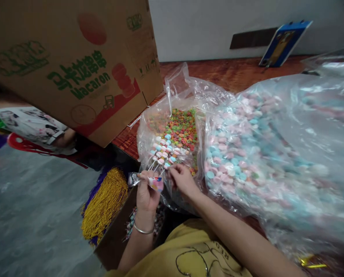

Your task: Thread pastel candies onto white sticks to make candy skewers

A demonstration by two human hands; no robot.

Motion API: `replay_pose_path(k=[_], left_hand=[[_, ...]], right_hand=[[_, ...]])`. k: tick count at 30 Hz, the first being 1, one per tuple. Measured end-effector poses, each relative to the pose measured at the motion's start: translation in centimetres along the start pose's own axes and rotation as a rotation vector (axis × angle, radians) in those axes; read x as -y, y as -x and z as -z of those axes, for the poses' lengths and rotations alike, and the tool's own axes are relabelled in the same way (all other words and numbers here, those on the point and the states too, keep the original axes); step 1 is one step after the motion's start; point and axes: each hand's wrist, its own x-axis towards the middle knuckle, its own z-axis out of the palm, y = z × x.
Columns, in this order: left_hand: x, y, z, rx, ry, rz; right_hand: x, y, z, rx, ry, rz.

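Note:
My left hand, with a bracelet at its wrist, is closed on a small clear plastic wrapper with pink, blue and red print. Just right of it, my right hand has its fingertips pinched together beside the lowest candies; what they hold, if anything, is too small to make out. Directly beyond both hands lie several candy skewers of pink, white and blue pieces, their white sticks pointing toward me. They rest on an open clear bag of small orange, red and green rings.
A large clear bag of pink and blue candies fills the right. A cardboard box stands at left on the reddish table. Below my left arm, another box holds wrapped pieces. Gold fringe and a seated person are left.

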Motion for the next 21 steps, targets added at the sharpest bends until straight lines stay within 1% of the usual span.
replay_pose_path(k=[2,3,5,7,9,13,18,21], left_hand=[[0.4,0.0,1.3,-0.026,-0.334,-0.113],[0.6,0.0,2.0,-0.033,-0.514,-0.147],[1.0,-0.3,3.1,-0.028,-0.808,-0.132],[1.5,-0.7,3.7,-0.010,-0.975,-0.080],[2.2,-1.2,4.1,0.009,-1.072,-0.096],[3.3,-2.1,4.3,0.042,-1.184,-0.221],[3.7,-2.7,4.3,0.062,-1.335,-0.301],[3.8,-2.7,4.2,0.015,-1.335,-0.299]], right_hand=[[1.4,-1.3,2.0,-0.085,0.142,0.145],[2.0,-2.1,2.9,-0.114,0.214,0.207],[2.8,-3.7,4.3,-0.134,0.348,0.293],[3.0,-5.1,4.8,-0.124,0.466,0.345],[2.7,-6.0,4.9,-0.099,0.564,0.375],[1.5,-6.3,4.9,-0.065,0.687,0.413],[0.5,-6.3,5.2,-0.067,0.715,0.446],[0.2,-6.4,5.1,-0.064,0.689,0.459]])
